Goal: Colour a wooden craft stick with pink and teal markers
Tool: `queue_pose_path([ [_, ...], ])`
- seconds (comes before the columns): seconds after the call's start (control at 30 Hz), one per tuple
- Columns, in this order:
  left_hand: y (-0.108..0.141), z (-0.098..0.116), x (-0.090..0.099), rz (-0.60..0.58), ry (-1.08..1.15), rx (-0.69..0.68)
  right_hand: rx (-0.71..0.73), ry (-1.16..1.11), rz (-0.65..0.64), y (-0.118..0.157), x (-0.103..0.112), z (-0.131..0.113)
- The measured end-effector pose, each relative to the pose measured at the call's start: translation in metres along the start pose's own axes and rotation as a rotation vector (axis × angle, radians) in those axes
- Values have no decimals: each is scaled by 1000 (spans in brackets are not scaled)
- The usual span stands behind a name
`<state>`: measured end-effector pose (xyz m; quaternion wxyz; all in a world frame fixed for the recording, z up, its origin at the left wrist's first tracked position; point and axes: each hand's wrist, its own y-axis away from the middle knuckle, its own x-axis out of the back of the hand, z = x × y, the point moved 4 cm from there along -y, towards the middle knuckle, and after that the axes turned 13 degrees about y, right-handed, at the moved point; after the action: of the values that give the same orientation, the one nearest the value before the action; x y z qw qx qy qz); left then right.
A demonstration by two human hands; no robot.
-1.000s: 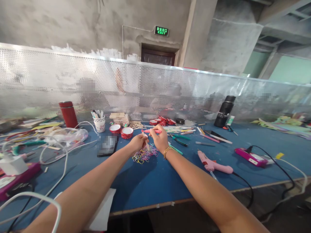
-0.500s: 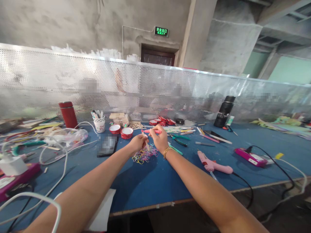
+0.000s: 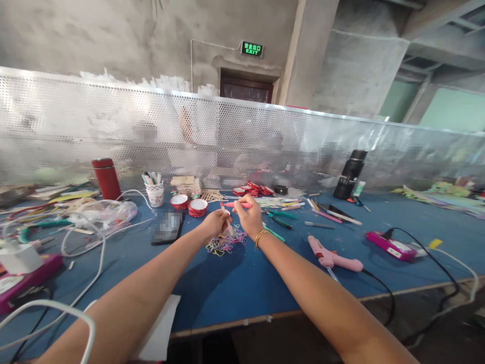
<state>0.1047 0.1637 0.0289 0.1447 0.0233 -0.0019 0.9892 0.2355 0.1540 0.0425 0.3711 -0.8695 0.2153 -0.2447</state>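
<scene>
Left hand (image 3: 216,223) pinched narrow on a pale flat stick (image 3: 230,229), wood by the look of it; stick is tilted, poking out above and below the grip, over a heap of rubber bands (image 3: 223,244) on the blue table (image 3: 212,298); can't tell if its low end touches the heap. Right hand (image 3: 249,216) wrapped in a pen grip round a pink marker (image 3: 230,205); marker roughly level, one end aimed at the stick's top; touching or just apart, too small to tell from here.

Handling, my read: stick is light, stiff, dry, little slip; thin, so could crack if bent hard across the flat; best held by both long edges near the middle, ends left free. Marker should be light, rigid, smooth, a bit slick; hold the barrel just behind the working end. Bands look soft, stretchy, tangled; pinch a single loop, neighbours may cling.

Around: phone (image 3: 168,227) left of the heap; pliers (image 3: 285,215) near the right hand; glue gun (image 3: 333,259) well right.
</scene>
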Motion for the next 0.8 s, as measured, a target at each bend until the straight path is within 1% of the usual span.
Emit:
queue_pose_path([
  [0.1,0,0,0,-2,-14,4,-4,-8,3,0,0,-1],
  [0.23,0,-1,0,2,-24,11,27,-4,-14,1,0,-3],
  [0.4,2,1,-1,-7,-41,6,1,-15,-2,0,0,0],
  [0.8,1,1,-1,-4,-47,19,10,-22,-3,0,1,-3],
])
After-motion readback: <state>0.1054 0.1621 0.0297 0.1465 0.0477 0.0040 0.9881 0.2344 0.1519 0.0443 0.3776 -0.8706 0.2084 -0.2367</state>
